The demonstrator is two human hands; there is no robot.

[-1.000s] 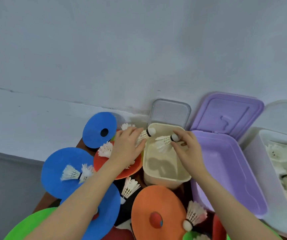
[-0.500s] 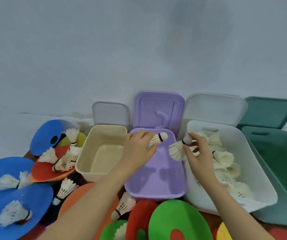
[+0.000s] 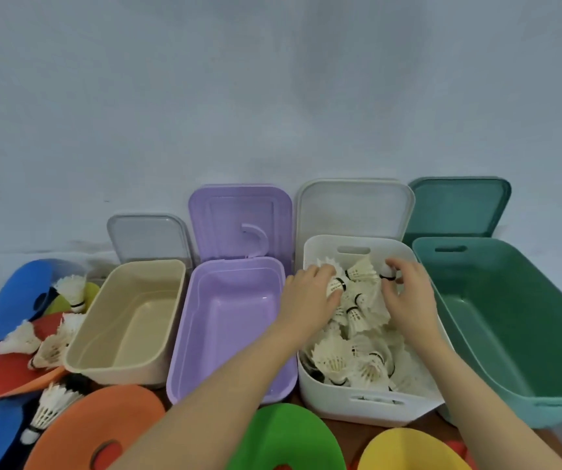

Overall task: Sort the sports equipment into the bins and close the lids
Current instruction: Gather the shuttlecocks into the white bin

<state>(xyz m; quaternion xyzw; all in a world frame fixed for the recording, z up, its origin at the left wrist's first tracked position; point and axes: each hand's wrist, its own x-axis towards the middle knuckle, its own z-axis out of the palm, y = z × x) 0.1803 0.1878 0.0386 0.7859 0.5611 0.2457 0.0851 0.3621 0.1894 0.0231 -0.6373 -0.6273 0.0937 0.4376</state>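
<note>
Discs of flat coloured foam [image 3: 283,435] at 6 o'clock, unsorted. At 12, left hand [image 3: 310,300] and right hand [image 3: 408,300] each pinch a white feather shuttlecock [image 3: 337,285] in their fingers over the white plastic bin [image 3: 371,407], already heaped. Risk: feathers crush; spill blocks lid. No legible writing.

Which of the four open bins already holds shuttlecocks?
The white bin, third from the left, between the purple bin and the green bin; the others show only bare floors.
</note>
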